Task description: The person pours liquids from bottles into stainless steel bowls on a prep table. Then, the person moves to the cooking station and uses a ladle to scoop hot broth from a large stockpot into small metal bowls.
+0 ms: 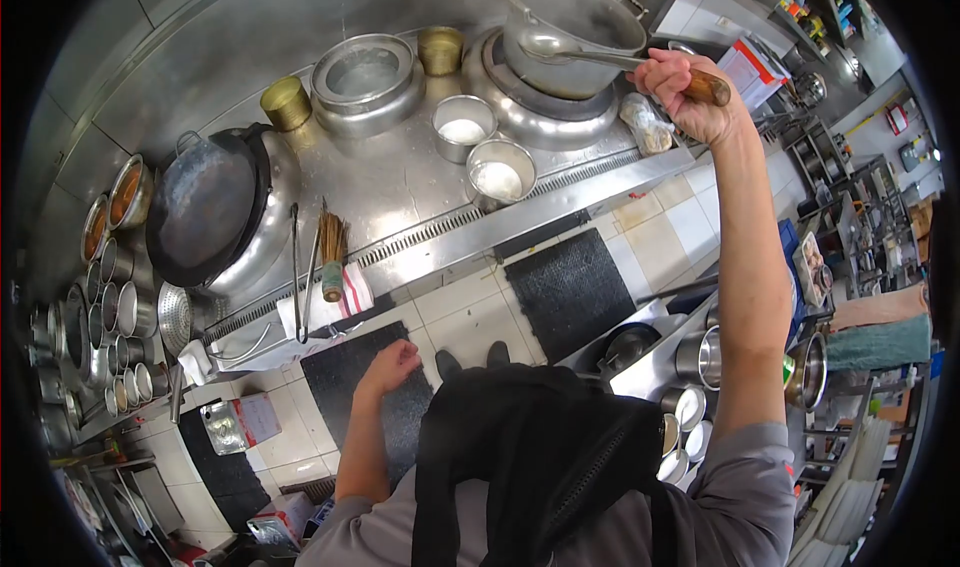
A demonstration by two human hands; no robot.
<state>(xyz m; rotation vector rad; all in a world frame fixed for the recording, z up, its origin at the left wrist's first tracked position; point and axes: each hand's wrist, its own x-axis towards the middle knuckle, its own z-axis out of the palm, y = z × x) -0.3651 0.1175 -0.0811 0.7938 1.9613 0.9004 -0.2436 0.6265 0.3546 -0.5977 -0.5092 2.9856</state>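
My right hand (pixel 685 92) is closed around the wooden-ended handle of a metal ladle (pixel 590 57). The ladle's bowl hangs at the side of a large steel pot (pixel 610 17), which sits on the range at the upper right; whether bowl and pot touch I cannot tell. What the pot holds is hard to make out. Low in front of me, away from the range, my left hand (pixel 390 369) has its fingers curled in with nothing seen in them. The nearest things to it are a bamboo brush (pixel 333 252) and a striped cloth (pixel 350 292) on the range's front edge.
A blackened wok (pixel 207 207) rests at the left of the steel range (pixel 400 187). Two small metal pots (pixel 465 127) with whitish contents and brass-coloured containers (pixel 287 103) stand mid-range. Black mats (pixel 570 292) cover parts of the tiled floor. A side counter with pans (pixel 700 357) is near my right arm.
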